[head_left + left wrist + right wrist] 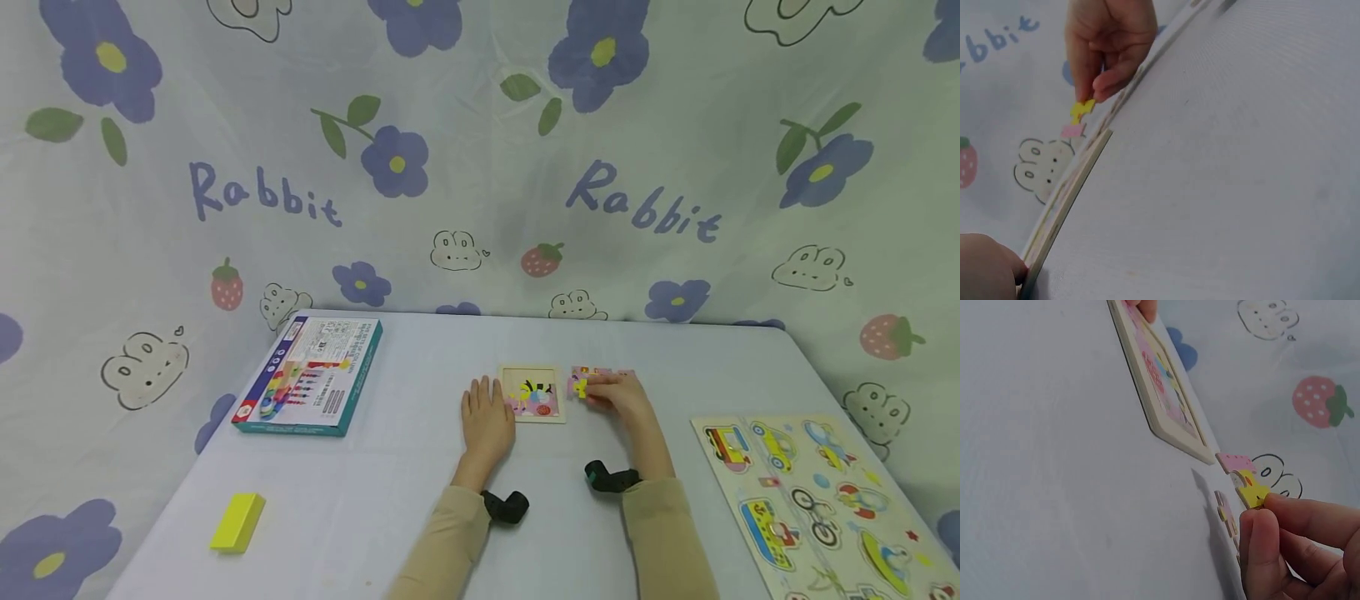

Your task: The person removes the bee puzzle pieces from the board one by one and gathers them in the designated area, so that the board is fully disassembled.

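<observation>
A small square wooden jigsaw frame (562,400) lies on the table, with pink, yellow and blue pieces in its lower part. My left hand (486,419) rests flat at its left side, fingers extended and thumb at the rim. To the right of the frame, my right hand (621,396) pinches a yellow and pink jigsaw piece (1252,490) between thumb and forefinger. The piece is tilted above the table in the right wrist view. More loose jigsaw pieces (1225,512) lie under and beyond the right hand, partly hidden by it.
A flat teal-edged box (322,367) lies at the back left. Nearer on the left is a yellow block (238,522). A large board with vehicle pictures (832,500) covers the right front. A patterned curtain (480,167) hangs behind the table.
</observation>
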Action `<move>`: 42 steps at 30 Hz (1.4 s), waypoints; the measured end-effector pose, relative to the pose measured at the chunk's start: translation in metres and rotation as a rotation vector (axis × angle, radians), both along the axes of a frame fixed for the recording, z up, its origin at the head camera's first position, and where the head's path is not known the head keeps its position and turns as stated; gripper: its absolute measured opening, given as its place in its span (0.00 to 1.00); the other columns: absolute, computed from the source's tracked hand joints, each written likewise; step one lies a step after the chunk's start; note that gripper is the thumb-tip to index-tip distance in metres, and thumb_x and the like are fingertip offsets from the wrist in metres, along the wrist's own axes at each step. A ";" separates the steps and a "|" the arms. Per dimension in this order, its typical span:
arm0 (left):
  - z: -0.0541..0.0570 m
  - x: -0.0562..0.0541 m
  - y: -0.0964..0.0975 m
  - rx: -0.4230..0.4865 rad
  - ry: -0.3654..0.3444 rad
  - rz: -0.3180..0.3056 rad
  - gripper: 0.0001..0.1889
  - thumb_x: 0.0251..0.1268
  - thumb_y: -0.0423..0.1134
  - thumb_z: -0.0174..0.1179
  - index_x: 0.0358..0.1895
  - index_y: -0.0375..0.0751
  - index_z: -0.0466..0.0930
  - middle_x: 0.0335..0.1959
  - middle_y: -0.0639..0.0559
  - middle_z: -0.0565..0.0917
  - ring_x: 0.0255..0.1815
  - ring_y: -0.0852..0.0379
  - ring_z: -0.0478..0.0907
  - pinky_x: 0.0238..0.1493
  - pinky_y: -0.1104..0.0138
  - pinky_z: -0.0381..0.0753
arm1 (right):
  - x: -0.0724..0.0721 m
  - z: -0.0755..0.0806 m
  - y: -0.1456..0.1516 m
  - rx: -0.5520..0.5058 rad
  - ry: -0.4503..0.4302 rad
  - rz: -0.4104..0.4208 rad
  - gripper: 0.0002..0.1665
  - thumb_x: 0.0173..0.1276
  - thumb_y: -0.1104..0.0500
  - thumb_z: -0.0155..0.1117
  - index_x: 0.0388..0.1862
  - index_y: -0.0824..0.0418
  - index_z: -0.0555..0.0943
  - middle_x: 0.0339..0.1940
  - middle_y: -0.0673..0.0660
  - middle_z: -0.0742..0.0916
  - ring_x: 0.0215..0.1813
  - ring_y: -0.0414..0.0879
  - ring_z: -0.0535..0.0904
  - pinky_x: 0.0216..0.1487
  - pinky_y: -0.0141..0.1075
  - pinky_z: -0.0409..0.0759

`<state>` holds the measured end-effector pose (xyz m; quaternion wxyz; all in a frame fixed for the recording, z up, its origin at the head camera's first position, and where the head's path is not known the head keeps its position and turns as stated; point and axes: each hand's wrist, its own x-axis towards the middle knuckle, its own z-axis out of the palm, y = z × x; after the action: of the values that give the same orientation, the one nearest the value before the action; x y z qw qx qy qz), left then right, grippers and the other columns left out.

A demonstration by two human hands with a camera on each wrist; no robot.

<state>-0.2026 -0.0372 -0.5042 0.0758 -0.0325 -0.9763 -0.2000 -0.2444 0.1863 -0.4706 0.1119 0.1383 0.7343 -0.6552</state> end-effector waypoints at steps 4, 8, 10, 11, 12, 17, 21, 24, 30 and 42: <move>0.000 0.000 0.000 0.003 0.002 0.000 0.25 0.70 0.42 0.43 0.66 0.31 0.62 0.68 0.35 0.59 0.71 0.39 0.50 0.69 0.49 0.45 | 0.002 -0.002 0.002 0.051 -0.029 -0.011 0.21 0.61 0.66 0.62 0.50 0.77 0.75 0.23 0.48 0.82 0.23 0.34 0.78 0.29 0.25 0.78; 0.000 -0.001 -0.001 0.003 -0.001 0.002 0.25 0.70 0.42 0.43 0.66 0.31 0.62 0.68 0.35 0.59 0.71 0.39 0.50 0.69 0.49 0.45 | 0.002 -0.006 0.002 0.107 -0.032 -0.016 0.19 0.60 0.65 0.64 0.48 0.76 0.77 0.21 0.48 0.81 0.21 0.34 0.77 0.26 0.24 0.77; -0.001 -0.001 -0.001 0.006 0.001 0.002 0.25 0.70 0.42 0.43 0.66 0.31 0.62 0.68 0.35 0.59 0.71 0.39 0.50 0.69 0.49 0.45 | 0.002 -0.008 0.001 0.131 -0.024 -0.024 0.18 0.59 0.65 0.64 0.47 0.75 0.78 0.20 0.48 0.81 0.21 0.34 0.77 0.25 0.24 0.77; -0.001 -0.002 -0.001 0.008 0.002 0.002 0.25 0.70 0.42 0.43 0.66 0.31 0.62 0.68 0.35 0.59 0.71 0.39 0.50 0.69 0.49 0.45 | 0.002 -0.008 0.001 0.139 -0.018 -0.027 0.18 0.59 0.66 0.64 0.47 0.75 0.78 0.20 0.48 0.81 0.21 0.34 0.77 0.25 0.24 0.77; -0.001 -0.002 0.000 0.009 0.002 0.001 0.25 0.70 0.42 0.43 0.66 0.31 0.62 0.68 0.35 0.59 0.71 0.39 0.50 0.69 0.49 0.45 | 0.002 -0.009 0.000 0.148 -0.013 -0.032 0.18 0.58 0.66 0.64 0.46 0.75 0.78 0.20 0.48 0.81 0.21 0.34 0.77 0.25 0.24 0.77; -0.003 -0.003 0.000 0.011 0.001 -0.002 0.26 0.70 0.42 0.43 0.66 0.31 0.61 0.68 0.36 0.59 0.71 0.39 0.50 0.69 0.49 0.45 | 0.002 -0.009 0.000 0.200 -0.003 -0.054 0.17 0.59 0.64 0.64 0.46 0.73 0.79 0.24 0.50 0.82 0.22 0.34 0.76 0.25 0.24 0.77; -0.001 -0.003 0.000 0.009 -0.003 -0.001 0.26 0.70 0.42 0.43 0.66 0.31 0.61 0.68 0.36 0.59 0.71 0.39 0.50 0.69 0.49 0.45 | 0.002 -0.009 0.001 0.216 0.000 -0.071 0.17 0.60 0.64 0.63 0.46 0.72 0.79 0.27 0.52 0.82 0.22 0.33 0.76 0.25 0.24 0.76; 0.000 -0.003 0.001 0.005 -0.007 0.001 0.26 0.70 0.43 0.43 0.66 0.32 0.61 0.69 0.36 0.59 0.71 0.40 0.49 0.69 0.49 0.45 | 0.002 -0.009 0.001 0.206 0.000 -0.092 0.16 0.60 0.65 0.63 0.46 0.72 0.79 0.27 0.53 0.82 0.21 0.33 0.76 0.24 0.24 0.77; 0.000 -0.003 0.001 -0.010 -0.004 0.005 0.26 0.70 0.43 0.43 0.66 0.32 0.62 0.69 0.36 0.59 0.71 0.40 0.50 0.69 0.50 0.45 | 0.002 -0.009 0.000 0.187 0.012 -0.103 0.15 0.60 0.66 0.63 0.45 0.73 0.78 0.28 0.54 0.82 0.22 0.34 0.77 0.25 0.25 0.78; -0.002 -0.002 0.001 0.000 -0.025 0.004 0.26 0.71 0.43 0.42 0.67 0.32 0.60 0.69 0.36 0.58 0.71 0.40 0.49 0.69 0.50 0.44 | 0.001 -0.005 -0.008 0.105 0.022 -0.080 0.19 0.63 0.64 0.60 0.51 0.73 0.76 0.29 0.54 0.80 0.22 0.37 0.77 0.26 0.27 0.79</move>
<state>-0.2041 -0.0365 -0.5061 0.0639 -0.0282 -0.9772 -0.2005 -0.2432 0.1782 -0.4759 0.0702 0.1660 0.7628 -0.6210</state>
